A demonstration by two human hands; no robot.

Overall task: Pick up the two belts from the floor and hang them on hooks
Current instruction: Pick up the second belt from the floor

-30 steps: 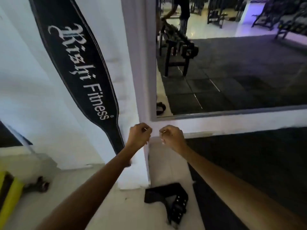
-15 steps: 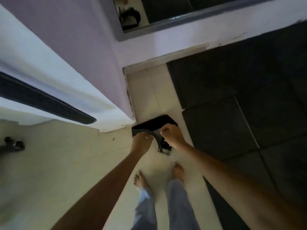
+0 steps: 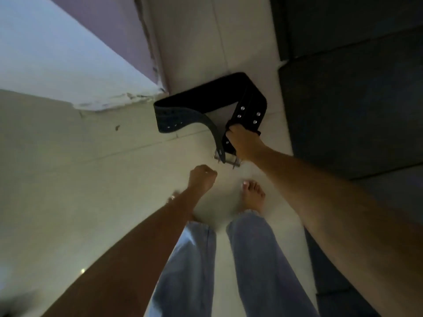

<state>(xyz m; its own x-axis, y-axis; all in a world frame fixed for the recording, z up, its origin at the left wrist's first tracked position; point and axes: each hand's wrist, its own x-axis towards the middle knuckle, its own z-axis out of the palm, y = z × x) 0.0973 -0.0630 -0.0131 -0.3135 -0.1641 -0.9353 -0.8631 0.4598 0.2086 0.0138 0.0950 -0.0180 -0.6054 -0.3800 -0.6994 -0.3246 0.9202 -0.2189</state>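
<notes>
A black weightlifting belt [image 3: 212, 97] with metal rivets and a steel buckle lies curled on the pale floor tiles beside the wall corner. My right hand [image 3: 242, 143] is closed around its riveted buckle end, with the buckle hanging just below my fingers. Nearer to me and to the left, my left hand [image 3: 202, 177] is a fist with nothing in it, apart from the belt. No second belt and no hooks appear in this view.
A white wall corner [image 3: 119, 101] with chipped plaster juts in from the left, right beside the belt. Dark rubber floor mats [image 3: 348, 99] cover the right side. My bare feet [image 3: 253, 194] and jeans legs stand on the pale tiles just below the belt.
The view has tilted from the wall and hanging belt down to the floor. Both hands reached down to the floor belt; my left hand has since come off it while the right keeps hold.
</notes>
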